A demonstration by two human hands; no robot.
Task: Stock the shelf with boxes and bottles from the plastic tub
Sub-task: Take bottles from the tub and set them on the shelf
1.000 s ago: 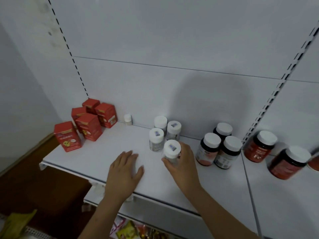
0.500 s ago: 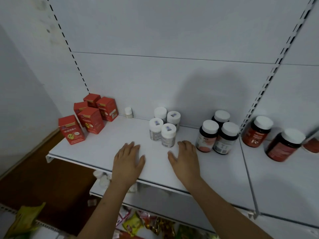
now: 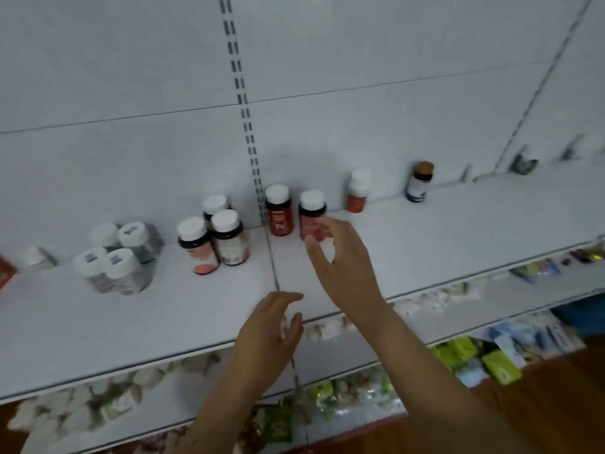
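White metal shelf (image 3: pixel 458 231) runs before me, bottles ranked along its back so fronts stay free. My right hand (image 3: pixel 343 257), fingers apart, reaches toward twelve o'clock for the dark pink-labelled white-capped bottle (image 3: pixel 312 214) (not yet gripped). My left hand (image 3: pixel 268 335) hovers loose, empty, at six.

We are looking at a white back panel (image 3: pixel 327 60) with slotted uprights (image 3: pixel 244 106), a brown floor (image 3: pixel 556 404) showing below right of the fingers, under soft, even light.
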